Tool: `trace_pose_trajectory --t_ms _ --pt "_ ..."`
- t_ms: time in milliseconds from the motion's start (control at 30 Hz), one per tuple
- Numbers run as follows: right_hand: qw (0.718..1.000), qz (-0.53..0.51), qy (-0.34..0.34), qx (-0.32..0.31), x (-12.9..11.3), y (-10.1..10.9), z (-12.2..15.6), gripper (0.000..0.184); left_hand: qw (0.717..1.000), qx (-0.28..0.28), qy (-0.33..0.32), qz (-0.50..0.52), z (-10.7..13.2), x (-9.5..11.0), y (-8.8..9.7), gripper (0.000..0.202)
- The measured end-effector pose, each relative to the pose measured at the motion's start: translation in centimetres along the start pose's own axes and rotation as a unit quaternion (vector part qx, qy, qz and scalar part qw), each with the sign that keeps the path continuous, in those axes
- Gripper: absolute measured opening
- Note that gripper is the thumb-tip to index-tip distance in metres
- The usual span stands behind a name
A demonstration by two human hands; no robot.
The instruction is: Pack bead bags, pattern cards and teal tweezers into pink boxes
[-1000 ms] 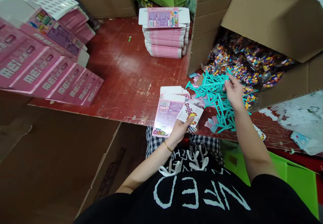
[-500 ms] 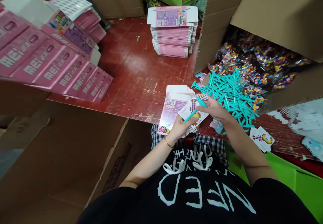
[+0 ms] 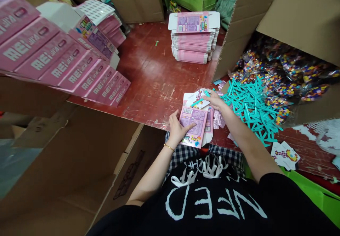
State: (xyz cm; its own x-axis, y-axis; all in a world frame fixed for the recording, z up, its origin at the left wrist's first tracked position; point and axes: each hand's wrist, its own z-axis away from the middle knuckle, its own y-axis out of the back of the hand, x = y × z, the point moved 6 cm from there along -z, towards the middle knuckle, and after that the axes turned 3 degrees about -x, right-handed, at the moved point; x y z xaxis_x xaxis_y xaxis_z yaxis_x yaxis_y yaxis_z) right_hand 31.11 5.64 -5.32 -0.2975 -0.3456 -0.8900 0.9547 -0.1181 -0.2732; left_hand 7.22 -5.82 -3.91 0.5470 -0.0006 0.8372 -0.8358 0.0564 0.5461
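Note:
My left hand [image 3: 177, 127] grips the left side of a flat pink-and-purple box [image 3: 193, 124], its thumb across the printed face. At the box's far end, white flaps stand open. My right hand [image 3: 214, 100] pinches a white picture card [image 3: 199, 96] together with a teal plastic tool [image 3: 198, 102] at that open end. How far the card reaches inside the box cannot be made out. Beneath the held box lies another flat pink box [image 3: 209, 122]. Right of my right hand spreads a pile of teal plastic tools [image 3: 251, 110].
Pink boxes with handle holes [image 3: 87, 74] stand in a row at left. A stack of flat pink boxes [image 3: 192, 46] sits at the back of the red table [image 3: 148, 76]. Bags of coloured beads [image 3: 284, 73] spill from a carton at right. Loose picture cards [image 3: 286, 155] lie near the right edge.
My left hand has let go of the card and tool and taken hold of the pink box. My right hand has moved the card and tool to the box's open end.

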Motion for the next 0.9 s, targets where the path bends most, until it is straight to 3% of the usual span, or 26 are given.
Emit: trace_pose_trajectory --t_ms 133,267,333,433,533,633,733,800,900 --pt "0.997 0.048 0.009 -0.057 1.1 -0.5 1.5 0.058 0.999 -0.019 0.02 0.031 -0.4 0.3 -0.2 0.102" --pt "0.995 0.058 0.016 -0.084 -0.2 -1.0 3.3 0.053 0.993 -0.056 0.048 0.097 -0.7 1.4 0.5 0.1" --pt "0.993 0.048 0.017 -0.102 -1.8 -1.6 5.0 0.052 0.98 -0.102 0.082 0.146 -0.3 2.2 0.8 0.088" --pt "0.976 0.1 0.02 -0.194 -5.1 -3.7 9.2 0.058 0.95 -0.173 0.113 0.233 1.1 4.3 1.0 0.063" --pt "0.951 0.183 0.061 -0.242 -8.9 -5.4 13.6 0.057 0.951 -0.162 0.065 0.256 2.7 7.0 1.7 0.062" --pt "0.93 0.254 0.132 -0.231 -11.7 -6.2 16.5 0.05 0.952 -0.154 0.05 0.259 4.2 8.3 1.4 0.07" --pt "0.914 0.31 0.164 -0.201 -12.3 -5.6 17.9 0.04 0.915 -0.205 0.104 0.331 5.4 8.0 0.1 0.06" --pt "0.934 0.291 0.176 -0.115 -12.7 -3.7 18.5 0.036 0.891 -0.216 0.133 0.377 5.9 7.8 -0.4 0.053" --pt "0.959 0.228 0.167 0.009 -13.8 -0.2 19.7 0.036 0.904 -0.183 0.136 0.362 6.3 7.8 0.0 0.05"
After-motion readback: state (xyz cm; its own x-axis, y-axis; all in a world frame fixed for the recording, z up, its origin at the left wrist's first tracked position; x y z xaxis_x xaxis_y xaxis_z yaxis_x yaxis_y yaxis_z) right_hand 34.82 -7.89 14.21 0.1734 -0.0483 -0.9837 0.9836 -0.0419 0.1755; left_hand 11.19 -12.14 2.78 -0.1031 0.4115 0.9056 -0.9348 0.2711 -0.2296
